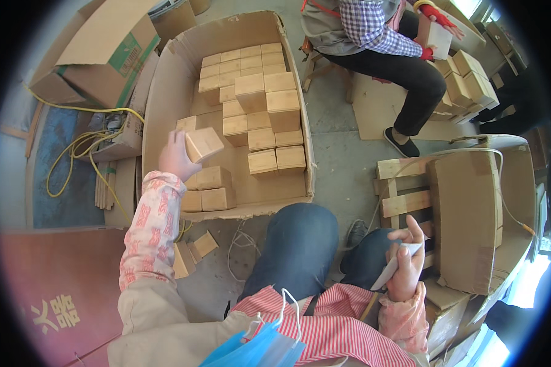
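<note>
Left hand (176, 159) grips wooden block (204, 144) over left side of carton (167, 88). Low blocks (215, 199) at near-left; uneven stacks (283, 110) toward right and back. Carton seems part-filled; filling or emptying, unclear. Right hand (408, 269), partly curled, holds thin white piece (386, 275).

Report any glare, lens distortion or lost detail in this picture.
Head view, lower right: daylight glare burns out to white; head view, rim: straight edges bend and black corners close in; head view, middle: light is soft, and the edges of the wooden block in the left hand read clearly; head view, top: the co-worker's dark trousers show little detail.
</note>
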{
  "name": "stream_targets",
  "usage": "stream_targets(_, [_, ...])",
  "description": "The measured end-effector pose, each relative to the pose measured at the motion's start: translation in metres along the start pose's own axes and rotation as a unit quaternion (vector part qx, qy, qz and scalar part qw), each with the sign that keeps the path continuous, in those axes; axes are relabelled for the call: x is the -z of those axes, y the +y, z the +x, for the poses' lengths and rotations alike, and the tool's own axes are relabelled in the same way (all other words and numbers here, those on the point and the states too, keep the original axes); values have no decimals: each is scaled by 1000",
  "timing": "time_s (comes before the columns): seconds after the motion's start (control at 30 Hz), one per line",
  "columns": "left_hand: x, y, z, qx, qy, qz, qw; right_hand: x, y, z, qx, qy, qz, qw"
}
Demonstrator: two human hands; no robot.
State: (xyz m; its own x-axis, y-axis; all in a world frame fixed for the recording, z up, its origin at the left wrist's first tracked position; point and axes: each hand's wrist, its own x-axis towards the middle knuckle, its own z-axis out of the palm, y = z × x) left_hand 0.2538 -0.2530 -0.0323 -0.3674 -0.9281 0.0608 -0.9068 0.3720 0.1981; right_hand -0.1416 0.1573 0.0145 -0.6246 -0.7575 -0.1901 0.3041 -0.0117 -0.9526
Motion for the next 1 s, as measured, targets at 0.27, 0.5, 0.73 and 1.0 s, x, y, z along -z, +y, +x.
stream_targets(0.27, [-119, -42, 72, -11, -235, 143, 961, -1, 8, 13, -28, 1, -14, 1000])
stream_targets(0.5, [-203, -76, 99, -32, -306, 195, 931, -5, 9, 21, -51, 19, -19, 998])
stream_targets(0.73, [-263, -105, 114, -39, -337, 232, 912, -7, 11, 28, -72, 11, -15, 997])
stream_targets(1.0, [-241, -99, 106, 60, -415, 207, 884, -12, 12, 31, -77, 15, -11, 997])
